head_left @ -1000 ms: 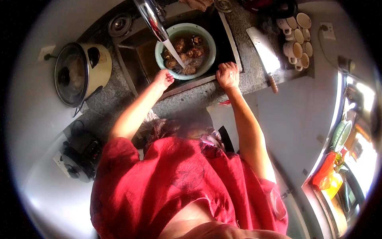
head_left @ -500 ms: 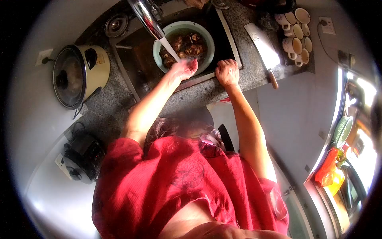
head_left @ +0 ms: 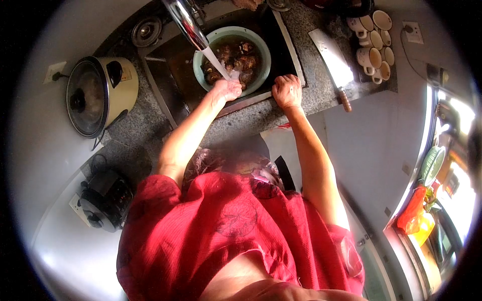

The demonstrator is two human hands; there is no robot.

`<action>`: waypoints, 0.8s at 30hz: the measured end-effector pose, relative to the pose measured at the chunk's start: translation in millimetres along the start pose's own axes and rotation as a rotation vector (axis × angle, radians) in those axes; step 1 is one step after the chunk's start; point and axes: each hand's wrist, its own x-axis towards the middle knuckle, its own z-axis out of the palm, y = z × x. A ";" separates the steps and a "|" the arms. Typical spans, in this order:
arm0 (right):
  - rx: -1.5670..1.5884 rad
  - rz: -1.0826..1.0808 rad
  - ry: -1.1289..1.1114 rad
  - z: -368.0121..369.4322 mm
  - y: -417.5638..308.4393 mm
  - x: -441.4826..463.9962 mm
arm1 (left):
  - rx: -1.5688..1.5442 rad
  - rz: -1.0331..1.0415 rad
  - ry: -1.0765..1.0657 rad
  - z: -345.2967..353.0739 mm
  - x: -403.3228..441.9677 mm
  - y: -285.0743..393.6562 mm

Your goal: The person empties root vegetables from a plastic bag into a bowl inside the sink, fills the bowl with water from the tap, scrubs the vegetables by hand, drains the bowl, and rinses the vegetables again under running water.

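A pale green basin (head_left: 267, 60) stands in the sink, holding water and several dark brown pieces that look like soaked mushrooms (head_left: 246, 61). Water runs from the chrome faucet (head_left: 187, 22) in a white stream (head_left: 216, 62) into the basin. At the basin's near rim, beside the stream's lower end, is my left hand (head_left: 229, 90) with its fingers curled in; whether anything is inside them is hidden. My right hand (head_left: 287, 92) rests as a closed fist on the sink's front right corner, with nothing visible in it.
To the right on the stone counter lies a cleaver (head_left: 331, 62) with a wooden handle. Several enamel mugs (head_left: 370, 57) stand beyond it. A lidded cream cooker (head_left: 120, 83) sits left of the sink (head_left: 241, 104), and a black appliance (head_left: 106, 198) is nearer me.
My left hand has curled its fingers from an open, palm-up pose and turned slightly downward at the basin rim. The right hand has stayed in place.
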 end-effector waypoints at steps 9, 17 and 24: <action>0.026 -0.005 0.034 4.7 2.0 -1.3 | 2.356 1.155 0.577 -30.1 -5.1 24.1; 0.021 0.002 0.021 4.5 0.2 -3.6 | 2.774 0.962 0.887 -25.3 14.0 70.5; 0.023 -0.002 0.040 3.2 1.3 -1.2 | 1.900 0.061 0.293 35.2 -53.1 43.0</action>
